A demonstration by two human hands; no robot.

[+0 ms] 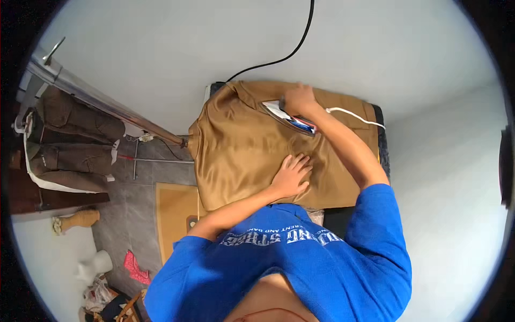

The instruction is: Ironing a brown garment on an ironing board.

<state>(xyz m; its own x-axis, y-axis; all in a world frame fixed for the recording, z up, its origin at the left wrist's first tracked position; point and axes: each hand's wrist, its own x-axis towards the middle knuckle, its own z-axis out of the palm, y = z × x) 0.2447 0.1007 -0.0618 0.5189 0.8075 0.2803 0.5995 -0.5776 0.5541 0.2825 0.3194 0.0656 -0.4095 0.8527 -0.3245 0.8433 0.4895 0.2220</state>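
A brown satin garment (237, 133) lies spread over an ironing surface, with soft folds and wrinkles at its left side. My right hand (299, 100) is shut on the handle of an electric iron (291, 119), whose soleplate rests on the cloth near the far side. That hand is slightly blurred. From the iron's back end a white cord (356, 114) runs right to the surface's edge. My left hand (290, 177) presses flat on the near part of the garment, fingers spread, holding nothing.
A black cable (295, 50) hangs along the wall behind. At left, a metal pole (120, 108) slants past dark hanging clothes (72, 157). On the grey floor (136, 201) are a yellow-brown mat (173, 221) and a pink cloth (136, 267). A white wall (442, 161) stands at right.
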